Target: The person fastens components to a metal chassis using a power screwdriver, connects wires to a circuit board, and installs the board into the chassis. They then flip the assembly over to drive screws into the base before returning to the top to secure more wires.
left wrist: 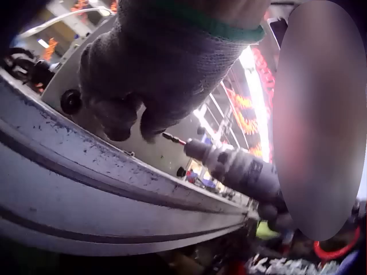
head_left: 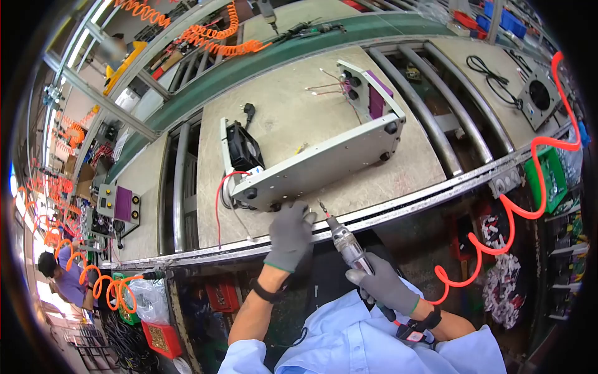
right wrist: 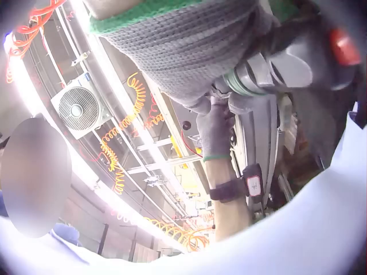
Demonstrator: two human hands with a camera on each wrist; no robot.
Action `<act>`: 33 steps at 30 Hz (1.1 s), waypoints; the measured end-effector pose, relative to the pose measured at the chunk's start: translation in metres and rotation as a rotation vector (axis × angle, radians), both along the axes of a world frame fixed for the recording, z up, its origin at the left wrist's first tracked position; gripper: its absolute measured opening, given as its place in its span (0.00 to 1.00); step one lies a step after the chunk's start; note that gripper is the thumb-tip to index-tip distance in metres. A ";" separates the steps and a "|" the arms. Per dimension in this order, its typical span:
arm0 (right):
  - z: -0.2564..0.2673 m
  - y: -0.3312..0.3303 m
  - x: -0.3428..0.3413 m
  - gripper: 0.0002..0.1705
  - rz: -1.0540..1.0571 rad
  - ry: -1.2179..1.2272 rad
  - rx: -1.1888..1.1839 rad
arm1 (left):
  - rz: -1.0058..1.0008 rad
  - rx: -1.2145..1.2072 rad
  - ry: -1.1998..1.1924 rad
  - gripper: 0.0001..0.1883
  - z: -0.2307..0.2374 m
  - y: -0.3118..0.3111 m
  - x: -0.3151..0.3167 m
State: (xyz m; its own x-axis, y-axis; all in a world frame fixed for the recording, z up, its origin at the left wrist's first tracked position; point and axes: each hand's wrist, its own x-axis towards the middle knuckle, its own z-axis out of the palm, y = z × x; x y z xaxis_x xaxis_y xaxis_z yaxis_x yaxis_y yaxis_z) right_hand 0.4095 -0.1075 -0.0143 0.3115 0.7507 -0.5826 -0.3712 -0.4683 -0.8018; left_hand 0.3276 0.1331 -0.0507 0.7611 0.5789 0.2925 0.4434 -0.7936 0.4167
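In the head view, my gloved right hand (head_left: 387, 288) grips a power screwdriver (head_left: 350, 248) by its body, its bit (head_left: 322, 207) pointing up and left. My gloved left hand (head_left: 290, 235) is at the lower edge of a grey metal chassis (head_left: 317, 163), just left of the bit. The left wrist view shows the left fingers (left wrist: 117, 117) bent, with the bit tip close to them; I cannot tell whether they pinch something small. The chassis stands on its side, with a black fan (head_left: 244, 147) at its left end and a purple panel (head_left: 379, 96) at its right.
The chassis rests on a board (head_left: 411, 162) between metal rollers (head_left: 436, 106). A red wire (head_left: 219, 206) hangs over the front rail. An orange coiled hose (head_left: 514, 212) loops at the right. Another purple-fronted unit (head_left: 118, 204) sits on the left; parts bins (head_left: 161, 338) are below.
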 end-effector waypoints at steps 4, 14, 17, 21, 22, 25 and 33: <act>0.001 0.017 0.007 0.21 0.029 0.004 0.007 | 0.015 0.024 0.068 0.07 -0.006 0.004 0.005; -0.007 0.037 0.001 0.21 0.041 0.050 0.031 | -0.292 -0.255 -0.111 0.11 0.119 0.035 -0.025; -0.007 0.040 0.001 0.21 0.042 0.054 0.016 | -0.223 -0.564 -0.012 0.11 0.163 0.059 -0.004; -0.005 0.042 -0.001 0.21 0.029 0.056 0.014 | -0.119 -0.644 0.179 0.08 0.189 0.094 0.045; -0.005 0.042 -0.001 0.21 0.026 0.065 0.020 | -0.121 -0.645 0.240 0.08 0.190 0.103 0.056; -0.004 0.045 -0.001 0.21 0.028 0.087 0.014 | -0.061 -0.679 0.468 0.08 0.192 0.117 0.089; -0.008 0.053 -0.009 0.21 -0.040 0.192 0.024 | -0.200 -0.809 1.052 0.07 0.125 0.147 0.144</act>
